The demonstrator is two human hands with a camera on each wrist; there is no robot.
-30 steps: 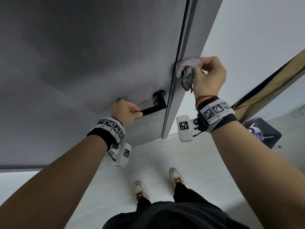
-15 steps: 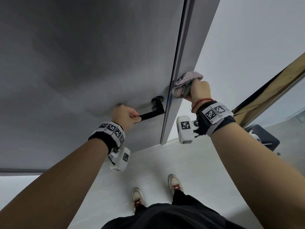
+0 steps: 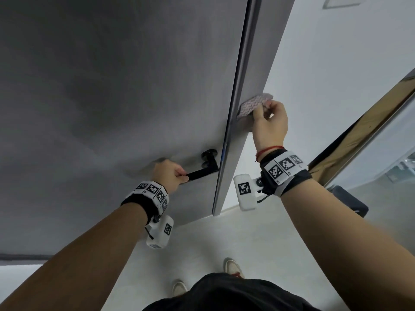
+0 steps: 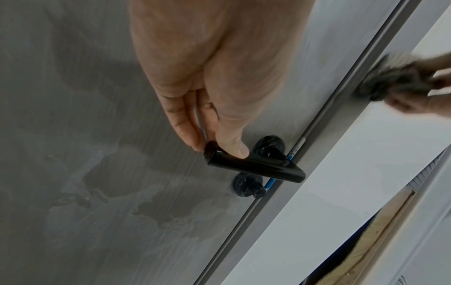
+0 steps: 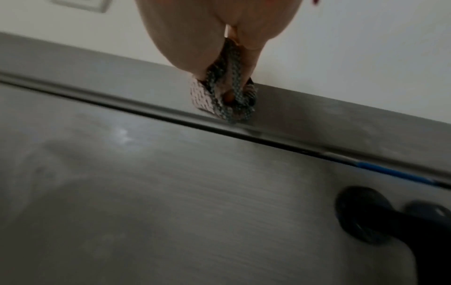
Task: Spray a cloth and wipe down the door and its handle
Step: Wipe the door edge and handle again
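A grey door [image 3: 112, 97] stands open, with damp streaks on its face [image 4: 109, 192]. My left hand [image 3: 170, 176] grips the free end of the black lever handle [image 3: 202, 172], thumb and fingers curled round it [image 4: 256, 167]. My right hand [image 3: 269, 122] holds a bunched pink and grey patterned cloth [image 3: 251, 104] and presses it against the door's narrow edge [image 3: 251, 63], above the handle. In the right wrist view the cloth [image 5: 224, 98] sits folded between my fingers on that edge [image 5: 341, 113]. A black round knob [image 4: 246, 186] sits below the lever's rose.
A white wall [image 3: 336, 52] lies just right of the door edge. A gold-trimmed frame [image 3: 363, 122] slants at far right, with a dark object [image 3: 350, 200] on the floor beneath it. My shoes [image 3: 231, 267] stand on the pale floor [image 3: 213, 239].
My right hand with the cloth dipped down the door edge towards the handle, then came back up to a spot above it. The left hand has kept its grip on the lever.
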